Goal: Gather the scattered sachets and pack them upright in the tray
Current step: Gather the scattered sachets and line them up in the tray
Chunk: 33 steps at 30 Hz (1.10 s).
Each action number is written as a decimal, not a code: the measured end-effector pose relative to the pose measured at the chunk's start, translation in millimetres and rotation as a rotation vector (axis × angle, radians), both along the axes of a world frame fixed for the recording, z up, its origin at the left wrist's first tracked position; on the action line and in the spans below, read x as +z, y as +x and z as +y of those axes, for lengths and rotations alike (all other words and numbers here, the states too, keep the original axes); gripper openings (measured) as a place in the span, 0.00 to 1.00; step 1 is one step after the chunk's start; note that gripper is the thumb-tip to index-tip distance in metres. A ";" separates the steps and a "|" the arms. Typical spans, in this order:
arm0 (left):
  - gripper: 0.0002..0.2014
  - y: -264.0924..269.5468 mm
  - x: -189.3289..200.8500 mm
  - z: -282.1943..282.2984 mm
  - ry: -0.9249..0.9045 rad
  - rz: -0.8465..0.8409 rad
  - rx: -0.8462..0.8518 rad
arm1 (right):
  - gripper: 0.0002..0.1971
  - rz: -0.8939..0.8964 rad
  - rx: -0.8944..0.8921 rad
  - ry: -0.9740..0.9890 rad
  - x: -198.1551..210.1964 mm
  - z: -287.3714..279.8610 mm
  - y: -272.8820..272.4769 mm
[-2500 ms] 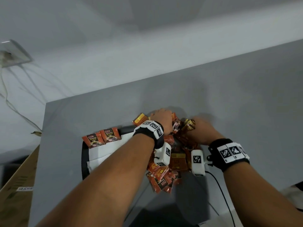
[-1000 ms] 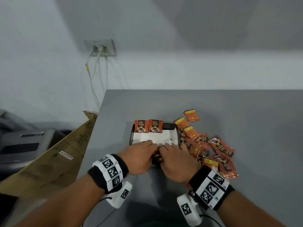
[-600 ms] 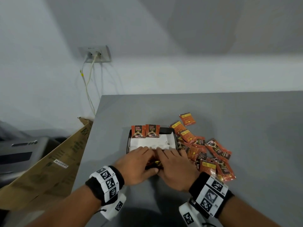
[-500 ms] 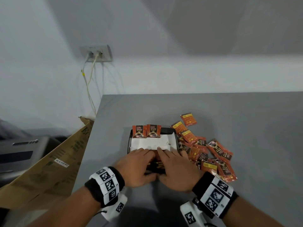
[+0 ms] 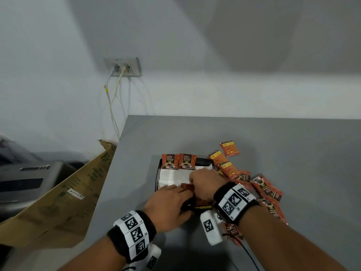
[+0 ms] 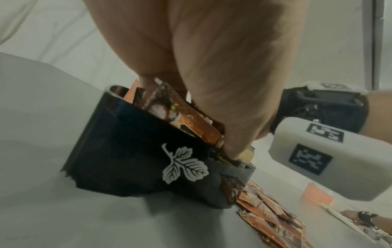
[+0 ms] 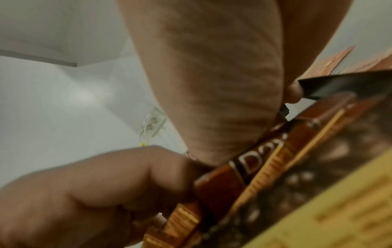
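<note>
Hands are meeting at the near end of the black plastic tray [image 5: 157, 174]. The left hand [image 5: 169, 205] and right hand [image 5: 205, 183] are pinching a bundle of orange coffee sachets [image 5: 188, 187] standing on edge there. Loose sachets [image 5: 266, 187] are lying just beside the tray's right edge, nearer the right hand.

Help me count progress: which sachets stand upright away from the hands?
The two D2X sachets at the tray's far wall, side by side; loose ones lie flat.
</note>
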<state>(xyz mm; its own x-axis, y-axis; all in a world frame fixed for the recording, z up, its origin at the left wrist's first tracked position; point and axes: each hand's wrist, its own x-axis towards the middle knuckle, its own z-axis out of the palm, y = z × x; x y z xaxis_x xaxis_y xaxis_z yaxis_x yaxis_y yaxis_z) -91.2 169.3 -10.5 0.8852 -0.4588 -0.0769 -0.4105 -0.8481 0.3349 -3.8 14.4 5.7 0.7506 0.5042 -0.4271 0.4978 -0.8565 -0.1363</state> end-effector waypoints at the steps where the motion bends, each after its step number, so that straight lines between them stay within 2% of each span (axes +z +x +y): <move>1: 0.22 -0.3 1.4 2.0 -0.008 0.017 0.024 | 0.11 -0.013 0.014 -0.015 -0.6 1.3 0.9; 4: 0.23 -0.2 3.7 9.1 -0.034 0.055 0.104 | 0.09 0.028 0.022 -0.021 2.3 1.4 1.7; 7: 0.20 0.1 4.0 13.3 -0.036 0.038 0.088 | 0.07 0.024 0.000 0.088 14.0 -5.7 -1.2; 10: 0.22 -0.8 1.4 14.2 -0.014 0.037 0.090 | 0.07 -0.026 -0.022 0.190 22.0 -18.9 -9.4; 15: 0.28 -2.6 4.2 12.7 -0.103 0.069 0.115 | 0.14 -0.007 0.008 0.348 9.5 -37.8 -38.5; 19: 0.34 -1.0 10.2 16.2 -0.120 0.142 0.198 | 0.30 -0.047 -0.021 0.243 -4.5 -46.9 -44.7; 23: 0.37 4.4 16.0 13.5 -0.088 0.183 0.146 | 0.30 -0.031 -0.041 0.313 -3.6 -46.0 -47.4; 26: 0.34 11.6 24.0 6.6 -0.059 0.207 0.107 | 0.21 0.001 -0.168 0.468 -0.5 -59.0 -45.3; 29: 0.26 26.6 38.8 -12.8 -0.131 0.197 0.097 | 0.09 -0.034 -0.445 0.618 5.6 -96.6 -32.5; 31: 0.19 40.1 47.9 -36.3 -0.141 0.167 0.075 | 0.04 -0.033 -0.607 0.556 8.1 -127.7 -24.5; 33: 0.14 55.0 55.0 -65.6 -0.109 0.137 0.038 | 0.06 -0.002 -0.680 0.416 4.2 -153.0 -19.0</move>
